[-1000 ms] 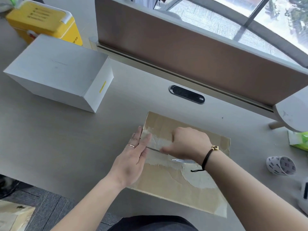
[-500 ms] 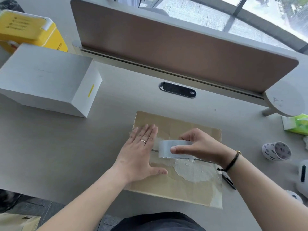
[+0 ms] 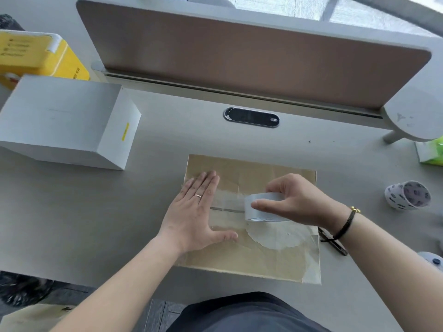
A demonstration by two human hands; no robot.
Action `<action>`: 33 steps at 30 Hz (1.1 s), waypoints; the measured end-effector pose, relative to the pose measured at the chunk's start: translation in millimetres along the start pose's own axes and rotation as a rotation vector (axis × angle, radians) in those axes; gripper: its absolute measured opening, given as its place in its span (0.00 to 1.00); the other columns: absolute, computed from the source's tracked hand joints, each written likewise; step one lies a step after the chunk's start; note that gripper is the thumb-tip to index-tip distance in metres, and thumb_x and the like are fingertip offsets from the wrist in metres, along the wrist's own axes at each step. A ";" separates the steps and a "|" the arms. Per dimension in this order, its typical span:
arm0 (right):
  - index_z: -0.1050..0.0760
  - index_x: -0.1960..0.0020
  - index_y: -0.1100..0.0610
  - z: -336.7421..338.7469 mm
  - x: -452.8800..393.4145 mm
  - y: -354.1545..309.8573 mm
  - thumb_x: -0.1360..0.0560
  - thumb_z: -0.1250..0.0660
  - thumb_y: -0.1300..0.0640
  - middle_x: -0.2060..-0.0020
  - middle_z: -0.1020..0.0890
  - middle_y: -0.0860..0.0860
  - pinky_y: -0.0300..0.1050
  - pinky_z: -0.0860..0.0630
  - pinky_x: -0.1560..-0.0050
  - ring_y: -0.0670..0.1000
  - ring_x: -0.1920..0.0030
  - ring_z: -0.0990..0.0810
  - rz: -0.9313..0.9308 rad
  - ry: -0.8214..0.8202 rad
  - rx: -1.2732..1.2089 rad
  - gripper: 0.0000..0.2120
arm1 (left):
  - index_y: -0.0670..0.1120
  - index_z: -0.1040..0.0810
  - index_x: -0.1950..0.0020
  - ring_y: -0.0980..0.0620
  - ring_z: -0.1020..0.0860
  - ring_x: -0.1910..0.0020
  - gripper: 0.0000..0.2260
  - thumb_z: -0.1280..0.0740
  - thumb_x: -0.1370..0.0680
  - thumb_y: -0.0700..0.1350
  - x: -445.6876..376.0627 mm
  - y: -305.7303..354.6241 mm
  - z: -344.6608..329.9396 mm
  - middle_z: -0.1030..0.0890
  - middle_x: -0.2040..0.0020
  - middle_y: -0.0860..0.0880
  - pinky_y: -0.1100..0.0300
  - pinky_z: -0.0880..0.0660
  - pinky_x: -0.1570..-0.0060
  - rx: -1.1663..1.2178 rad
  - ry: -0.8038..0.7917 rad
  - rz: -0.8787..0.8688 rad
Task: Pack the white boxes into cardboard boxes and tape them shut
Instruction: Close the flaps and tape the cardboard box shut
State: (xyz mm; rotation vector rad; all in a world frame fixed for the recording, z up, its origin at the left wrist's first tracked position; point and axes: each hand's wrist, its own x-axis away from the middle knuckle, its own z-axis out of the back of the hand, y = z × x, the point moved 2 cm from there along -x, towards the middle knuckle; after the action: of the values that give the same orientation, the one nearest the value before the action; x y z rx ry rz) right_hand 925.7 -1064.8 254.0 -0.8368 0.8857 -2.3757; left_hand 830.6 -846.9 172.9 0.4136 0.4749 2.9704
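Observation:
A closed cardboard box lies on the grey desk in front of me, its top patched with old clear tape. My left hand presses flat on the box's left part, fingers straight. My right hand grips a roll of clear tape over the box's centre seam, and a strip of tape runs from the roll towards my left hand. A large white box stands at the desk's left.
A yellow case sits behind the white box. A brown divider panel lines the desk's far edge, with a cable port before it. At right lie a printed tape roll, a green packet and a dark pen.
My left hand turned from its edge to lie flat on the box. My right hand has drawn the tape roll rightwards along the seam, laying a strip.

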 end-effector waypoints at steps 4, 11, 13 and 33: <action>0.43 0.69 0.59 0.8 11.0 -1.0 0.29 0.26 0.37 0.73 0.42 0.49 0.45 0.47 0.71 0.48 0.72 0.45 0.047 0.018 0.111 0.34 | 0.49 0.71 0.20 0.59 0.72 0.23 0.59 0.50 0.35 0.85 0.1 0.6 0.5 0.70 0.20 0.55 0.56 0.67 0.22 -0.012 0.002 0.002; 0.43 0.70 0.61 19.8 15.6 -2.6 0.31 0.23 0.45 0.72 0.42 0.50 0.40 0.47 0.72 0.48 0.72 0.44 0.003 -0.126 -0.244 0.32 | 0.50 0.71 0.20 0.59 0.72 0.23 0.59 0.50 0.35 0.85 0.3 -0.2 0.7 0.71 0.21 0.56 0.56 0.66 0.22 -0.006 0.006 0.002; 0.42 0.69 0.62 28.0 20.7 0.8 0.32 0.23 0.44 0.72 0.42 0.49 0.39 0.46 0.72 0.48 0.72 0.43 0.002 -0.122 -0.232 0.31 | 0.50 0.70 0.20 0.60 0.71 0.23 0.59 0.50 0.36 0.85 0.5 -0.2 0.5 0.70 0.21 0.56 0.57 0.66 0.22 0.004 0.013 0.007; 0.43 0.72 0.55 61.1 78.3 107.7 0.32 0.24 0.40 0.77 0.42 0.47 0.41 0.44 0.73 0.48 0.74 0.41 -0.289 0.114 0.255 0.32 | 0.49 0.68 0.20 0.55 0.72 0.22 0.58 0.56 0.36 0.86 -1.6 9.5 2.6 0.71 0.21 0.53 0.54 0.67 0.22 -0.147 -0.033 0.022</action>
State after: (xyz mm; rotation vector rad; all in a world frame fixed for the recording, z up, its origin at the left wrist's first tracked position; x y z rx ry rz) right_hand 934.2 -1210.8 245.1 -0.7755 0.5128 -2.7369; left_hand 832.3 -855.4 177.8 0.4543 0.2474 2.9886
